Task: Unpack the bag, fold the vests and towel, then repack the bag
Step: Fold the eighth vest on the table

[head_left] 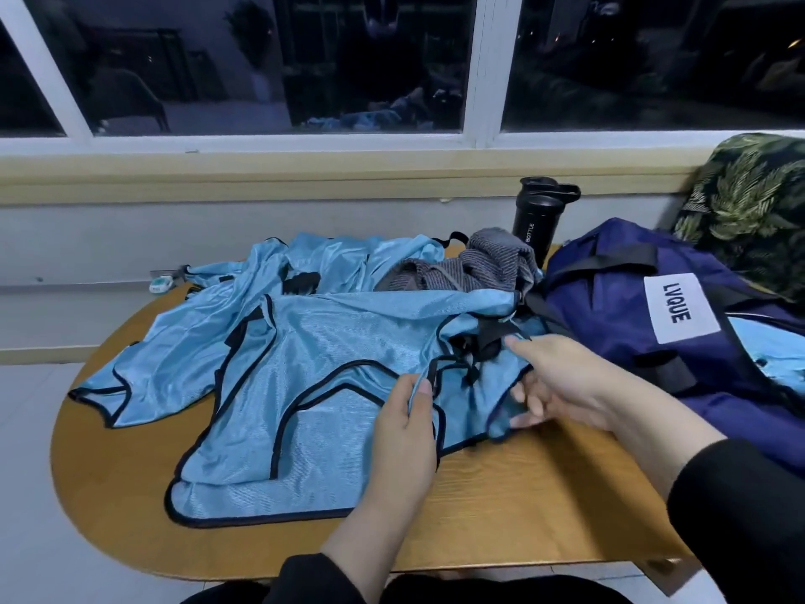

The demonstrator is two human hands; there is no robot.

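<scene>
Left hand [403, 422]: grip narrow, thumb and fingers pinching the black-trimmed edge of the light-blue shiny mesh vest [305, 385] that lies spread on the oval wooden worktop [501, 507]. Right hand [559, 381]: just right of that pinch, fingers curled round another fold of the same vest, with its black strap just above. More light-blue vests [209, 324] lie crumpled beyond and left of the left grip. Grey striped towel [483, 263] sits bunched beyond both grips, partly on the vests. Navy fabric bag with white "LVQUE" label [631, 298] lies right of the right grip, touching the cloth pile. Black shaker bottle [538, 220] stands behind the towel.
</scene>
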